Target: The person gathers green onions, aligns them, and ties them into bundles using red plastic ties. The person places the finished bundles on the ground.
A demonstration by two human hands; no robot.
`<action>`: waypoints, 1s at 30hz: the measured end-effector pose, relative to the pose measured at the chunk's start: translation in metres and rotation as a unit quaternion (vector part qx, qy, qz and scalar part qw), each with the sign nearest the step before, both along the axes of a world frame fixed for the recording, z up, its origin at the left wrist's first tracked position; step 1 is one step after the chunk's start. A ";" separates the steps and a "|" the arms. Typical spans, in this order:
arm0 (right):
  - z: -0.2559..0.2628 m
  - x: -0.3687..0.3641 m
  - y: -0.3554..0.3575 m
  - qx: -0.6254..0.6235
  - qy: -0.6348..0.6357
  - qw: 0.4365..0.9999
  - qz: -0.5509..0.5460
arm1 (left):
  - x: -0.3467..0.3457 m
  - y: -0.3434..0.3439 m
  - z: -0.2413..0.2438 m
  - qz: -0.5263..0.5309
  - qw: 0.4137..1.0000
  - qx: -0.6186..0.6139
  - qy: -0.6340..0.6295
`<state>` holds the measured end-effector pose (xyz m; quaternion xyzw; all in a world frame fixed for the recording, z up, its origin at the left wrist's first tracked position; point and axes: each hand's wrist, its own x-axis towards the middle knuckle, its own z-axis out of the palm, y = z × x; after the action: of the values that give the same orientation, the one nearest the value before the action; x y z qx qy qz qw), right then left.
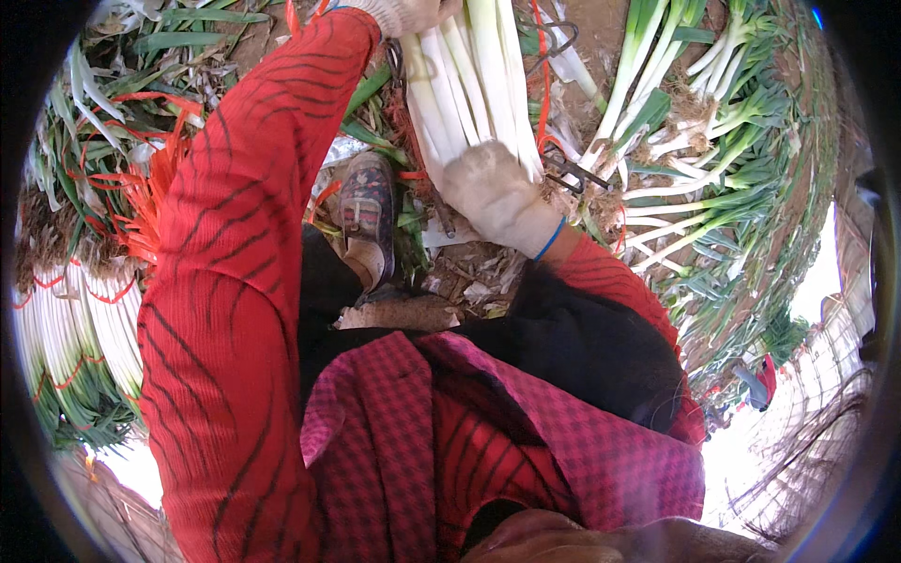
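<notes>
Before me a bundle of long green onions (486, 77) lies with its white stalks pointing towards me, the far end cut off by the top edge. My right hand (493, 197), in a white knit glove with a blue cuff edge, is closed over the near end of the stalks and hides their tips. At the upper left side of the bundle is my left hand (408, 14), gloved alike; the picture's edge cuts it off and its fingers are mostly hidden. Bent metal rods (574, 172) and red plastic twine (543, 77) run along the bundle's right side.
Loose green onions with roots (676, 211) spread over the ground at right. Tied bundles (105, 310) stack at far left, below a tuft of red plastic strips (151, 193). My patterned shoe (366, 211) stands close to the rods. Leaf scraps (479, 281) litter the soil.
</notes>
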<state>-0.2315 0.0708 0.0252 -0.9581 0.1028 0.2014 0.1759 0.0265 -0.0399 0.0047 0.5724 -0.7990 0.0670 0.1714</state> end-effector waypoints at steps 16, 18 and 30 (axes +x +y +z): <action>-0.023 -0.085 0.066 0.529 -0.042 0.655 -0.538 | -0.004 0.001 0.001 -0.013 0.999 -0.024 0.018; -0.011 -0.085 0.055 0.496 0.013 0.714 -0.494 | -0.001 0.004 0.000 -0.014 0.999 -0.028 0.018; 0.011 -0.032 0.025 0.284 -0.020 0.846 -0.451 | -0.004 -0.002 0.007 -0.014 1.000 -0.024 0.008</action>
<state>-0.2639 0.0957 0.0361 -0.7183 0.4584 0.1009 0.5136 0.0228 -0.0418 0.0118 0.5571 -0.8039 0.0788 0.1927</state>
